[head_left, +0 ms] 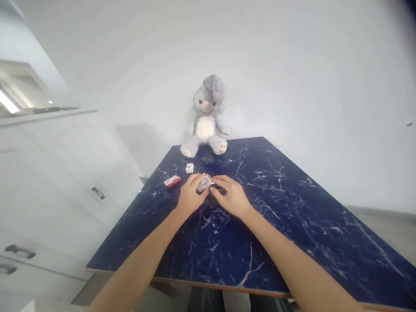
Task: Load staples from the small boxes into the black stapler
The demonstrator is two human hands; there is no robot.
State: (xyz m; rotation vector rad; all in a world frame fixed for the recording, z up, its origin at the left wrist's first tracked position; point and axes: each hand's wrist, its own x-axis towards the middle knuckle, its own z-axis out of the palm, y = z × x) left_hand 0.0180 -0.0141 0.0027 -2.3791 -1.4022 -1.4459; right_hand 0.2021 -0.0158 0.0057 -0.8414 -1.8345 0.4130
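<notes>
Between my two hands is a small white box with reddish and grey print, tilted above the table. My left hand grips its left side, thumb at the near edge and fingers at the far edge. At its right end my right hand closes in, with thumb and forefinger on the box's edge. Under the right fingers a dark patch shows; whether it is an object or shadow I cannot tell. Left of my hands lies a red-and-white box. Just beyond it stands a little white cube-shaped box with dark print.
A grey plush rabbit sits at the far edge of the blue marbled table, against the white wall. White cabinets with dark handles stand to the left. The table's near edge runs in front of my legs.
</notes>
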